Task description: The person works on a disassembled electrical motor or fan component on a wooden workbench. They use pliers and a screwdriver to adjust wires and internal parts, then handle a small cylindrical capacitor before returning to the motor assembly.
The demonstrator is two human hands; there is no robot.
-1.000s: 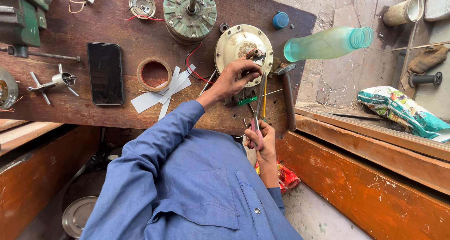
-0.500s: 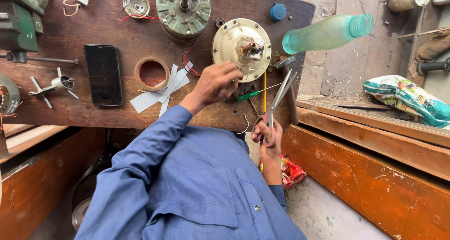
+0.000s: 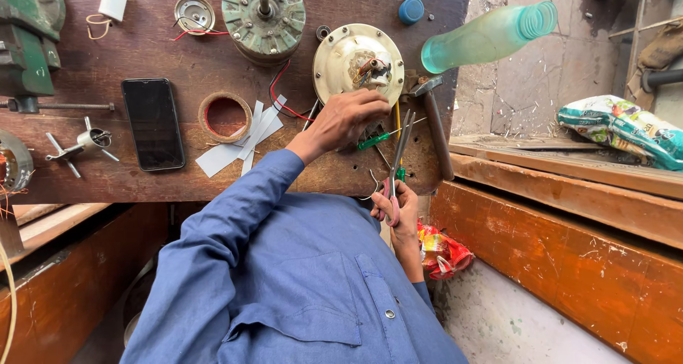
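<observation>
Left hand just below motor housing; right hand grips scissors.

That workbench is bare dark wood, scuffed, matt, full of drill holes. The round motor housing looks like cream-painted metal, dull and chipped, while the stator next to it is greenish, grimy metal. The scissors have shiny steel blades and pink plastic handles (pretty glossy). The phone is slick black glass. The bottle is translucent green plastic with a ribbed base. The shirt sleeve is soft blue cotton-like cloth. The paper strips are plain matt white.
</observation>
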